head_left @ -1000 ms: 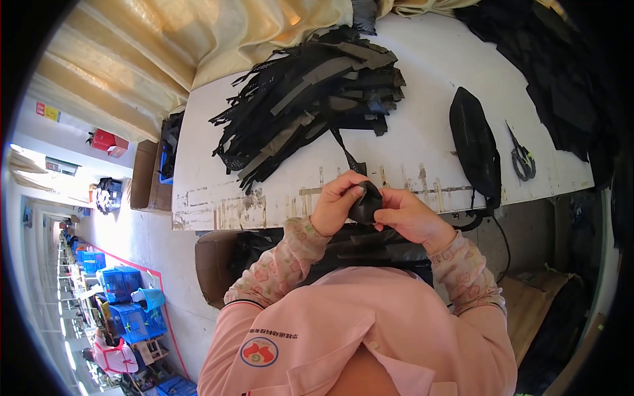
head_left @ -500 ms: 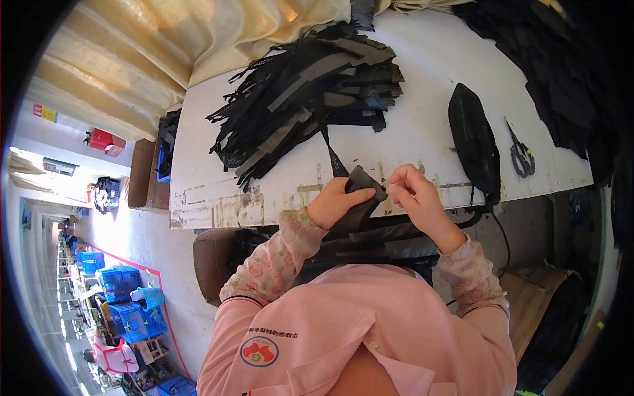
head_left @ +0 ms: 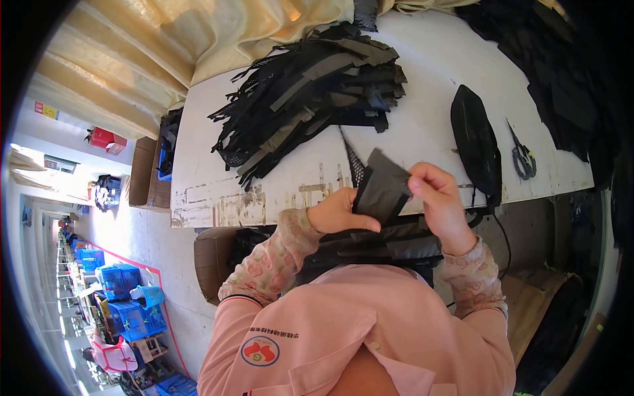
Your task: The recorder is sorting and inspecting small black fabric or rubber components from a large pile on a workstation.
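A dark grey-black fabric piece [head_left: 383, 188] with a mesh strip at its upper left is held up over the near table edge. My left hand [head_left: 337, 212] grips its left side, thumb lying across the face and fingers hidden behind. Thumb and forefinger of my right hand [head_left: 441, 201] pinch the piece at its right corner. Beyond my hands lies a heap of black fabric strips [head_left: 317, 86], some with mesh ends. To the right of it rest a long black pointed fabric item [head_left: 473, 135] and dark-handled scissors [head_left: 524, 162].
The white table [head_left: 429, 86] has a stained, taped near edge. More black fabric [head_left: 555, 86] covers its far right side. Cardboard boxes [head_left: 214, 264] stand below on the left, and a black cord [head_left: 505, 241] hangs at the right. Blue crates [head_left: 122, 284] sit on the floor farther left.
The fabric piece has been raised and turned, so more of its flat face shows. My right hand has moved slightly right and down and now pinches its corner.
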